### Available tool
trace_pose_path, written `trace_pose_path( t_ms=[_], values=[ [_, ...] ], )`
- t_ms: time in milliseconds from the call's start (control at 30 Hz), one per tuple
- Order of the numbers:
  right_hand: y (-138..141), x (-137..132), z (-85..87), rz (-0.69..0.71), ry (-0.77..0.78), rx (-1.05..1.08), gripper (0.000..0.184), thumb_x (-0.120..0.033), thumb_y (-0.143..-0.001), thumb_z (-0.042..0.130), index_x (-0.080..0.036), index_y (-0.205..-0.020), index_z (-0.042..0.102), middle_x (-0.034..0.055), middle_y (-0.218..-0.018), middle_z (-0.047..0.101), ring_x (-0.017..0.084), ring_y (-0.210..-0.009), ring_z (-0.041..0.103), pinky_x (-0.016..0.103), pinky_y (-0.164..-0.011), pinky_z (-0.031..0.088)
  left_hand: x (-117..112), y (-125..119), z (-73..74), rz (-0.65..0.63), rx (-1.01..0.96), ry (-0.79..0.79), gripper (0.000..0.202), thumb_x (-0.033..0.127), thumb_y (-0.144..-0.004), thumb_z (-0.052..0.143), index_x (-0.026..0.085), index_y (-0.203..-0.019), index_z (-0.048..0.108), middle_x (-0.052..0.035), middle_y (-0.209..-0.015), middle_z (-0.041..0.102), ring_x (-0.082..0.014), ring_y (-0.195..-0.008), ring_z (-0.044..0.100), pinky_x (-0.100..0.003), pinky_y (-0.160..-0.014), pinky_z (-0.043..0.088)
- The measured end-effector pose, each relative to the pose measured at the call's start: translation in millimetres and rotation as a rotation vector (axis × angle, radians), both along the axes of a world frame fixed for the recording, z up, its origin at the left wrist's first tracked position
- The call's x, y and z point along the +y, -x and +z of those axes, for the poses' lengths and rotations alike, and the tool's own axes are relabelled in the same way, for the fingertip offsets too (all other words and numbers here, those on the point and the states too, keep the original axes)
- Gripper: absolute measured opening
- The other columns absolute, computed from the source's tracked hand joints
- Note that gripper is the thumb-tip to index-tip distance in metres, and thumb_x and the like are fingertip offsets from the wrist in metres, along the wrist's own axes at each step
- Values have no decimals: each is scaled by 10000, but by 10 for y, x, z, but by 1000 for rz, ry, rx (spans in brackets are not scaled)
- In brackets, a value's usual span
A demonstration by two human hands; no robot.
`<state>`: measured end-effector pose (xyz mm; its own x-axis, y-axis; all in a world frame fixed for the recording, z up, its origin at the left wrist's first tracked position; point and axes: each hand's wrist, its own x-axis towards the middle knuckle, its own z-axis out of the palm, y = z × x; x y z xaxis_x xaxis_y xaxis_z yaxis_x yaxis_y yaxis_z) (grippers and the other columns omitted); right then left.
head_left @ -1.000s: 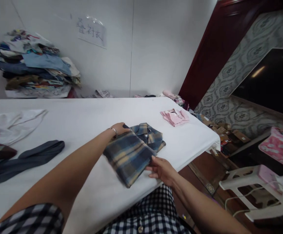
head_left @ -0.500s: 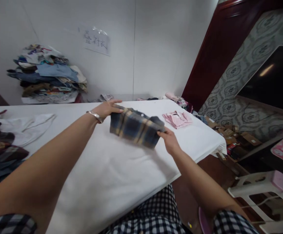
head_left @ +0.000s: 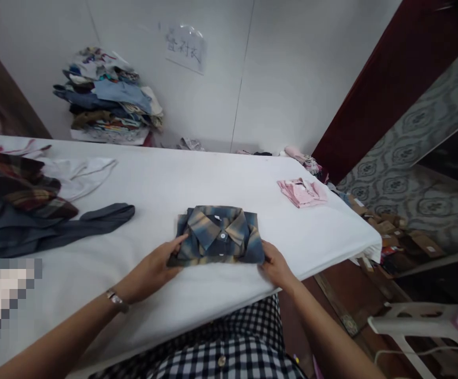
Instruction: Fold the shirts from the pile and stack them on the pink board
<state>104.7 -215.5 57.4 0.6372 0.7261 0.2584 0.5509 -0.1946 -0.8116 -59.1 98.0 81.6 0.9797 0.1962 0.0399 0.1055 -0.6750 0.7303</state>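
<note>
In the head view, the folded plaid shirt [head_left: 221, 238] lay on the white-covered bench [head_left: 197, 179], collar uppermost, directly between the two hands and near the front edge. The left hand [head_left: 153, 269] gripped its left edge, the thumb on top of the cloth; the right hand [head_left: 276, 266] grasped its lower right corner, the fingertips partly hidden there. A folded pink garment [head_left: 303, 193] sat beyond the right hand, well apart from the shirt, and a dark grey garment [head_left: 95, 225] lay beyond the left.
</note>
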Motion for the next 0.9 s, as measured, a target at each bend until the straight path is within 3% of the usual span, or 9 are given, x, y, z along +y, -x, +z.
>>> trace_pose_path(
  t_ms=[133, 233, 333, 433, 567, 700, 800, 900],
  values=[
    [61, -92, 113, -97, -90, 269, 640, -133, -680, 572, -279, -1303, 547, 11, -1374, 521, 253, -1309, 415, 442, -1110, 285, 48, -53, 127, 126, 36, 320, 799, 516, -718, 602, 200, -1401, 334, -88, -1059, 672, -228, -891, 644, -384, -830, 518],
    [1, -21, 165, -223, -172, 469, 683, -285, -737, 643, -239, -1388, 441, 69, -1277, 599, 245, -1188, 533, 422, -1022, 395, 81, -249, 207, 291, 82, 408, 769, 583, -724, 551, 159, -1348, 402, -88, -985, 685, -199, -777, 639, -327, -706, 520],
    [-142, 191, 148, -307, -150, 486, 702, -363, -724, 675, -210, -1373, 457, 47, -953, 708, 203, -883, 636, 364, -834, 493, 65, -494, 209, 360, 104, 357, 690, 568, -717, 546, 155, -1269, 501, -75, -917, 692, -188, -715, 627, -287, -599, 484],
    [-298, 418, 124, -350, -168, 380, 562, -365, -674, 684, -172, -1197, 615, -4, -709, 668, 166, -676, 591, 321, -698, 495, -7, -683, 206, 333, 71, 287, 575, 473, -693, 595, 151, -1170, 576, -53, -822, 687, -197, -751, 629, -285, -645, 478],
    [-425, 520, 89, -422, -274, 148, 411, -358, -748, 579, -168, -1105, 658, 42, -863, 691, 171, -766, 598, 331, -768, 484, -92, -725, 199, 305, 5, 192, 473, 378, -711, 575, 187, -1144, 585, -9, -773, 665, -179, -766, 618, -275, -686, 464],
    [-456, 431, -8, -369, 45, -76, 319, -277, -756, 527, -205, -1017, 697, 64, -967, 693, 210, -900, 610, 370, -866, 460, -60, -605, 124, 283, 85, 91, 310, 362, -685, 585, 198, -937, 662, -3, -676, 654, -196, -697, 618, -288, -649, 460],
    [-442, 329, -67, -375, 138, -157, 389, -327, -795, 503, -196, -1130, 651, 86, -1026, 672, 220, -914, 608, 372, -851, 466, 26, -521, 90, 356, 92, 65, 366, 460, -741, 527, 200, -964, 656, -40, -817, 699, -220, -805, 636, -307, -734, 472],
    [-429, 230, -80, -474, 168, -56, 576, -466, -825, 490, -155, -1310, 512, 104, -1018, 661, 211, -805, 619, 360, -766, 483, 124, -497, 92, 449, 103, 31, 498, 540, -769, 475, 179, -1078, 626, -101, -1041, 690, -266, -968, 615, -357, -863, 446]
  ],
)
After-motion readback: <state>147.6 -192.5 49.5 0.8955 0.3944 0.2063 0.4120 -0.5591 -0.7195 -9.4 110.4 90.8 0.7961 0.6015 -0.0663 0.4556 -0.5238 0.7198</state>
